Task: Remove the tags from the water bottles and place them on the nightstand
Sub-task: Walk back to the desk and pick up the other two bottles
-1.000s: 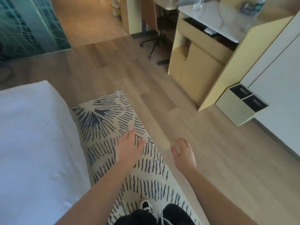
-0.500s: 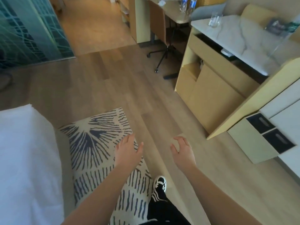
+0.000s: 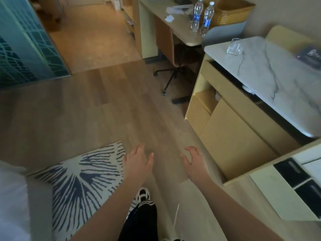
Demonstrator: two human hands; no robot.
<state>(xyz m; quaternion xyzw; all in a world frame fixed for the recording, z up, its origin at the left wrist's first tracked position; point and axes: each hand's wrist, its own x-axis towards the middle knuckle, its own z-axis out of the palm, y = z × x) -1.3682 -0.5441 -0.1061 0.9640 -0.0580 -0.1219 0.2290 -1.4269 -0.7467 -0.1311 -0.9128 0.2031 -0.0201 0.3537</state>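
Observation:
Two clear water bottles with blue labels stand side by side on a wooden desk [image 3: 175,26] at the top of the view: one bottle [image 3: 196,15] on the left, the other bottle [image 3: 207,19] just right of it. No tags can be made out on them at this distance. My left hand [image 3: 139,163] and my right hand [image 3: 195,164] hang low in the middle of the view over the wooden floor, far from the bottles. Both are empty with fingers apart. No nightstand can be identified.
A swivel chair [image 3: 166,47] is tucked under the desk. A marble-topped cabinet [image 3: 271,73] with glasses [image 3: 233,46] stands at right, a wicker basket [image 3: 232,12] behind the bottles. A patterned rug [image 3: 78,178] and white bed [image 3: 12,202] lie at lower left, a glass partition [image 3: 22,42] at upper left.
The view has advanced and tilted up toward the desk; the bottles have come fully into sight. The bed and rug slid down and left. Both hands stay empty in front.

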